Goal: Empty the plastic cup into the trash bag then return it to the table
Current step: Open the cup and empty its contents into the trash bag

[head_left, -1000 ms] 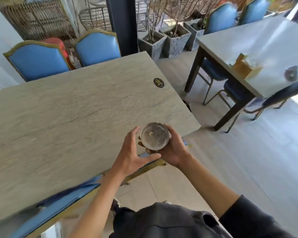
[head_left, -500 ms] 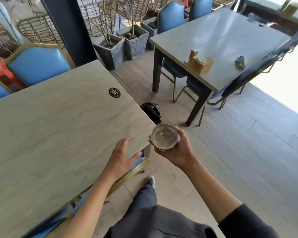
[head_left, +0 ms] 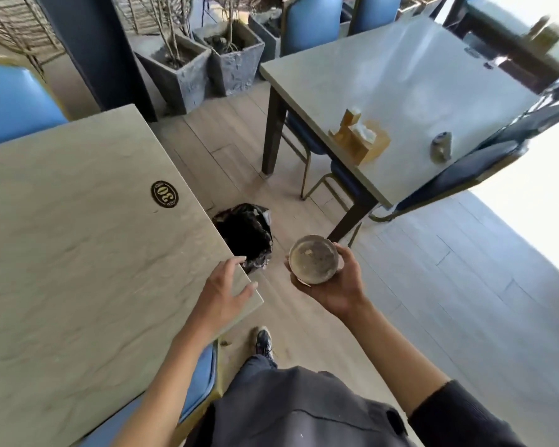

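My right hand (head_left: 334,283) holds a clear plastic cup (head_left: 313,259) upright over the floor, its mouth facing up, with a little residue at the bottom. The black trash bag (head_left: 244,235) stands open on the floor just left of the cup, partly hidden behind the corner of the grey table (head_left: 78,253). My left hand (head_left: 225,290) rests on that table corner with its fingers spread and nothing in it.
A table-number plate (head_left: 164,194) marked 30 sits near the table's right edge. A second table (head_left: 400,79) with a wooden napkin holder (head_left: 359,137) and dark chairs stands to the right. Stone planters (head_left: 204,62) line the back. A blue chair (head_left: 197,382) is tucked under the near table.
I have stepped right past the table corner. The cup moved off the table's edge to beside the trash bag, which has come into fuller view. My left hand let go of the cup and settled on the corner.
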Action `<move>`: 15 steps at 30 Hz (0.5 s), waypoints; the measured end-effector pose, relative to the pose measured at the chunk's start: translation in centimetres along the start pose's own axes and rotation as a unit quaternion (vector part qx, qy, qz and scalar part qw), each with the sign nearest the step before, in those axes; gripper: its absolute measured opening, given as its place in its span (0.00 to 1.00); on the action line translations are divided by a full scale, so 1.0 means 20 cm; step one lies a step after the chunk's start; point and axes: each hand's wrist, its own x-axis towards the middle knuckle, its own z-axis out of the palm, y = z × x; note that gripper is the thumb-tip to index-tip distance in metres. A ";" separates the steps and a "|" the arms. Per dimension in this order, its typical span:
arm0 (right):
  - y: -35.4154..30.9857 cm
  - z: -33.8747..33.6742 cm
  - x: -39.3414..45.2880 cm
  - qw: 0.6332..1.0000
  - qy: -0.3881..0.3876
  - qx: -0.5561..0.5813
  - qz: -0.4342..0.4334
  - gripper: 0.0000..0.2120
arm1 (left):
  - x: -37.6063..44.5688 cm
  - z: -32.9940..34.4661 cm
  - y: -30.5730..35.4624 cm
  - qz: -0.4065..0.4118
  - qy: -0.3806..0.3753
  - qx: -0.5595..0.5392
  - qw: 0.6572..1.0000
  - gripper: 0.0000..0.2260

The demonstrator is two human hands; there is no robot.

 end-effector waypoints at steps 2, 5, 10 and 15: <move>-0.11 0.04 0.05 1.000 -0.004 0.021 -0.004 0.35 | 0.12 0.01 0.02 0.006 -0.007 0.004 1.000 0.26; -0.25 0.09 0.14 0.999 -0.009 0.033 0.000 0.32 | 0.24 0.01 0.04 -0.002 -0.005 0.012 1.000 0.24; -0.47 0.19 0.34 0.999 -0.004 0.001 0.041 0.36 | 0.42 0.02 -0.02 -0.039 0.025 0.032 0.998 0.25; -0.66 0.28 0.62 0.991 0.010 -0.058 0.119 0.36 | 0.55 0.11 -0.03 -0.106 0.051 0.026 0.993 0.26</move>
